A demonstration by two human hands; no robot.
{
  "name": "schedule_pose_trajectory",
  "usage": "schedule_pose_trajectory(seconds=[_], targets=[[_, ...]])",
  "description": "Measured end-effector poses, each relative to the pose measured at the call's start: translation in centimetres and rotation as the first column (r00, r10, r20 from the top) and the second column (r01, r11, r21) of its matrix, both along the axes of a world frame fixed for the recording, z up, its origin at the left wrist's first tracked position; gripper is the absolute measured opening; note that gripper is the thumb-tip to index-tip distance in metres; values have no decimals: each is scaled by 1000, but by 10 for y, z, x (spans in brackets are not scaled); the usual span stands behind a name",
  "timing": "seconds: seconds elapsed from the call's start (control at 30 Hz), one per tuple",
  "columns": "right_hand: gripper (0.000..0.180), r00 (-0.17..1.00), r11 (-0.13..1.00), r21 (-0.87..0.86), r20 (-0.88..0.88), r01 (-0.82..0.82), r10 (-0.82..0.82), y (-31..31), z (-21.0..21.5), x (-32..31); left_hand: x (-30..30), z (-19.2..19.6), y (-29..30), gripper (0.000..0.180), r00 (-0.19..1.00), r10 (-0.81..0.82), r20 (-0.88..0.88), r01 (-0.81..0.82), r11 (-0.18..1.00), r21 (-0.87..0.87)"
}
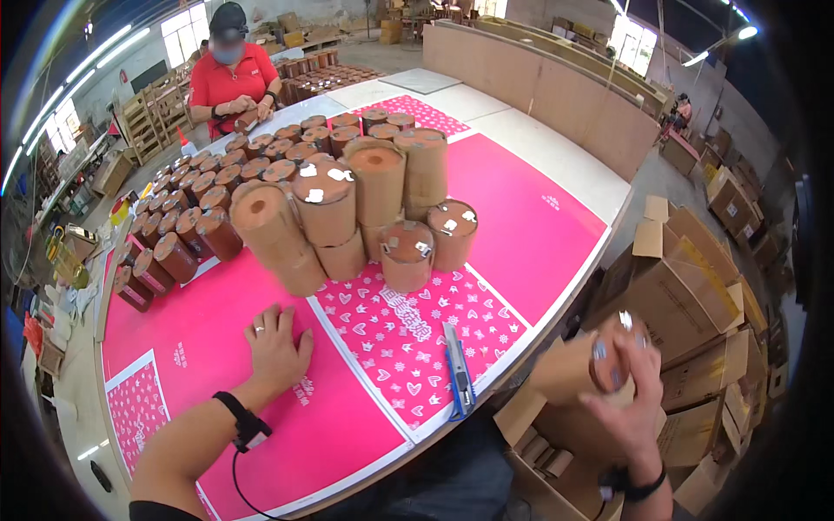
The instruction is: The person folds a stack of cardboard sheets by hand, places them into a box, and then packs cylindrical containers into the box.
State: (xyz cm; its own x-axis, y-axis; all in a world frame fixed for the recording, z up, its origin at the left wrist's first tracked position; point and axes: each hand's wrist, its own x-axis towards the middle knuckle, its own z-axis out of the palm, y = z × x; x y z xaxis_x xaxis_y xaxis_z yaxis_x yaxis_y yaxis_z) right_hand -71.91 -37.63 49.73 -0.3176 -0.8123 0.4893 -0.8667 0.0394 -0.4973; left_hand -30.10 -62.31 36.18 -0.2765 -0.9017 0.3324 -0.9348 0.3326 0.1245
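My left hand rests on the pink printed sheet covering the table, fingers spread and holding nothing. Off the table's right edge, my right hand grips a brown cylinder with shiny silver patches on its end. Brown cardboard wraps or adjoins its side; blur hides exactly how. Beneath it stands an open cardboard box with rolled cardboard pieces inside. Ahead of my left hand, several cardboard-wrapped cylinders are grouped, some stacked. A blue utility knife lies near the table edge, blade end pointing away.
Rows of unwrapped brown cylinders fill the table's far left. Across the table, a person in a red shirt handles a cylinder. More open cardboard boxes crowd the floor at right. A long wooden panel borders the far side.
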Motion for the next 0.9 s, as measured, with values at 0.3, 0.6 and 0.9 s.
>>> schedule_pose_trajectory(seconds=[0.3, 0.6, 0.9], targets=[[71, 923, 915, -132, -113, -382, 369, -231, 47, 90, 9, -6, 3, 57, 996, -15, -89, 14, 1000, -12], [76, 915, 927, -180, -305, -328, 265, -266, 8, 101, 11, -8, -3, 55, 999, -23, -27, 23, 1000, -15], [71, 915, 906, -197, -239, -374, 325, -219, -4, 34, 2, -2, 1, 53, 998, 5, 70, -9, 998, 66]])
